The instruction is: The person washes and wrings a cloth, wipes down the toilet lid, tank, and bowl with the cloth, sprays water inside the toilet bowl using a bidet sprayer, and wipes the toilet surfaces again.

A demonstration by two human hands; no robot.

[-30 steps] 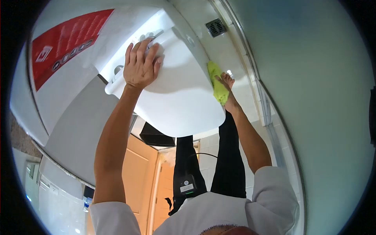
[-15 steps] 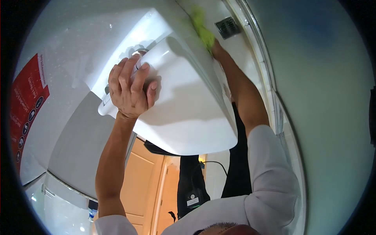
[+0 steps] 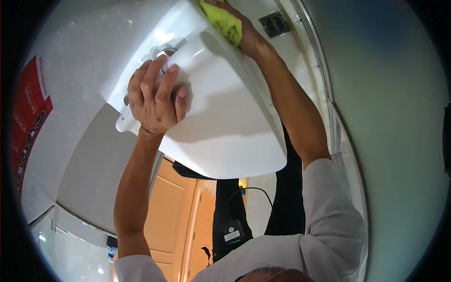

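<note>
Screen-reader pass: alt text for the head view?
The left hand grips the white plastic toilet lid while the right hand presses a yellow-green cloth on its far edge. A metal floor drain lies beyond.

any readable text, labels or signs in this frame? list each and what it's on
Nothing reads clearly enough to quote.
Red sticker on the white surface at left: white lettering and a row of round icons, too small and blurred.
Small black device at the person's waist: a white label and a green light, label too small.
White toilet seat, green cloth and floor drain: no text visible.
</note>
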